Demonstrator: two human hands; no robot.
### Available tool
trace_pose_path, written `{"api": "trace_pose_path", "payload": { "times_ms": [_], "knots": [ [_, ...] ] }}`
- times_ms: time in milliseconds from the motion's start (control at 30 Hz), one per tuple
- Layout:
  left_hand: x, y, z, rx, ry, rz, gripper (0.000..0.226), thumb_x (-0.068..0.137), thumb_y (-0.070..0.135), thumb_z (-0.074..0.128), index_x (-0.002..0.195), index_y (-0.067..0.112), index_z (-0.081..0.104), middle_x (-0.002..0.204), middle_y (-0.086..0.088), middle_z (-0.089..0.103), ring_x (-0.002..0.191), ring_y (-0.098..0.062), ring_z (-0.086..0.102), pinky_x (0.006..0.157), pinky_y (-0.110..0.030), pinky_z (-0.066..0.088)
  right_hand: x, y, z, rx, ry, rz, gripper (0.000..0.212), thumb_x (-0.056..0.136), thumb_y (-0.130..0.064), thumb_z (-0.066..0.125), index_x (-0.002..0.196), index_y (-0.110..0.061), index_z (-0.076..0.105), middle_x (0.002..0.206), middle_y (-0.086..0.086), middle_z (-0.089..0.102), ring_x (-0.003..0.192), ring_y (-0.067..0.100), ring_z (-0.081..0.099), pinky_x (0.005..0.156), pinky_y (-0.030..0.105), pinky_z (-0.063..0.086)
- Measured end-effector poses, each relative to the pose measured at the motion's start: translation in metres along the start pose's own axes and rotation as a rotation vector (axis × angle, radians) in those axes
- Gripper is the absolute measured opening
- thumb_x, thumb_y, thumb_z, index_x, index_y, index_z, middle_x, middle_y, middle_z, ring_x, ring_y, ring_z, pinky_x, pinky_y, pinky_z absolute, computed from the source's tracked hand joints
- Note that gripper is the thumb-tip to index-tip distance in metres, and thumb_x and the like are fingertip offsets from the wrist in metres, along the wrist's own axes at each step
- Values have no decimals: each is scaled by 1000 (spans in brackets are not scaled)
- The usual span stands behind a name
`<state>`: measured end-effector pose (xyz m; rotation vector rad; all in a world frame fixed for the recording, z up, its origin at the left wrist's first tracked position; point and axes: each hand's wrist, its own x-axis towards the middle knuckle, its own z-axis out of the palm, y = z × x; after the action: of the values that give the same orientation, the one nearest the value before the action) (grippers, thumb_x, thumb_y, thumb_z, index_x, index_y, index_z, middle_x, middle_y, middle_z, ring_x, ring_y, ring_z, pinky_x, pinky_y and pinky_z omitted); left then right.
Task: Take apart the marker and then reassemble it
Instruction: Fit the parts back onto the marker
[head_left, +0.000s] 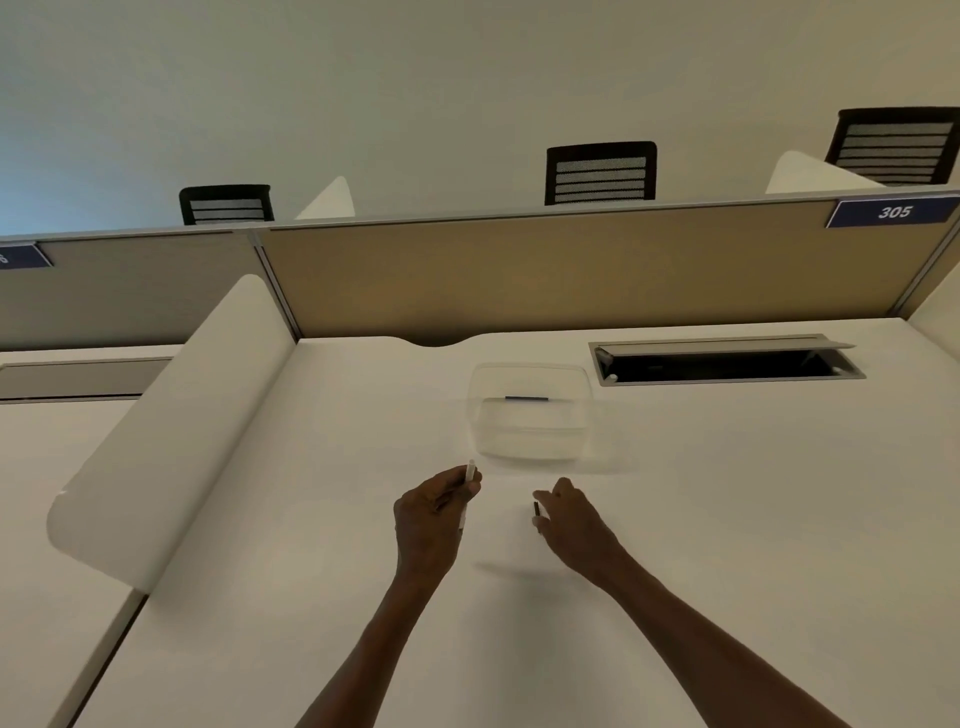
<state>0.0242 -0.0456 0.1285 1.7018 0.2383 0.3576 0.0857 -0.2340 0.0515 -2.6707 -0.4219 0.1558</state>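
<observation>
White desk (727, 493), tan partition (545, 270), left hand (431, 514) grip around marker barrel (470, 472), right hand (574, 519) pinching dark cap (536, 508)

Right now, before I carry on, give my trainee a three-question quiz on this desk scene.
1. True or false: the left hand holds the slim white marker barrel.
2. The small dark marker piece is at which hand? A) left B) right hand C) neither
3. What lies inside the clear plastic container beyond the hands?

Key: 1 true. 2 B. 3 A thin dark stick-like part; too small to identify further.
</observation>
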Motion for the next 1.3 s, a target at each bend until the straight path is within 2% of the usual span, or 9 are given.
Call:
{"api": "trace_pose_path", "payload": {
  "times_ms": [100,233,467,633,833,1000,1133,1233,1300],
  "knots": [
    [0,1,0,12,-8,-11,37,85,12,73,81,48,75,79,14,77,73,-7,67,63,-28,52,1,2,5,-96,-49,-11,22,97,-24,47,107,-7,56,119,11,46,102,25,51,80,33,44],
    [-1,2,1,7,-1,-32,33,85,12,73,83,45,75,77,12,76,68,-7,64,58,-21,49,-3,8,9,-131,-49,-47,16,95,-13,41,96,-6,55,114,10,47,98,25,52,77,36,48],
    [-3,1,0,-2,2,-68,22,85,11,73,88,33,76,75,13,76,56,0,59,48,-14,46,-2,6,13,-66,-54,-43,25,94,-7,38,109,-9,58,109,8,49,99,24,52,79,34,46],
    [-3,1,-2,-6,18,-88,21,84,13,74,86,34,77,72,12,75,54,2,57,42,-19,43,3,7,14,-17,-50,-29,18,93,-10,43,97,-5,59,98,6,52,91,23,54,76,35,46],
    [-3,1,-4,-21,23,-99,21,85,12,73,88,32,77,79,13,77,58,1,59,46,-14,45,1,10,13,-8,-25,-48,12,92,-9,47,92,-7,59,96,9,55,88,25,53,73,36,42],
    [-3,3,-3,-32,23,-105,20,86,13,72,88,32,78,82,13,77,56,3,59,44,-11,44,2,1,-4,448,68,145,7,83,-4,63,82,-9,69,70,0,63,65,16,57,59,26,45],
    [-2,5,-2,-31,-4,-71,23,88,13,71,87,35,77,79,10,77,51,1,56,48,-6,44,-6,-9,-23,788,156,231,9,83,-4,67,82,-10,74,68,6,68,53,13,60,52,20,51],
    [-1,6,1,-50,-17,-67,19,89,10,69,94,26,78,77,4,75,60,-17,55,51,-7,44,-10,-18,-39,926,219,252,11,85,-5,66,81,-9,75,69,4,70,53,10,61,53,20,51],
    [-1,8,3,-51,-22,-52,17,90,9,67,97,20,77,81,6,77,67,-20,54,54,-7,44,-12,-25,-51,979,247,246,12,86,-7,65,81,-9,76,67,3,68,53,10,61,52,20,51]
  ]
}}
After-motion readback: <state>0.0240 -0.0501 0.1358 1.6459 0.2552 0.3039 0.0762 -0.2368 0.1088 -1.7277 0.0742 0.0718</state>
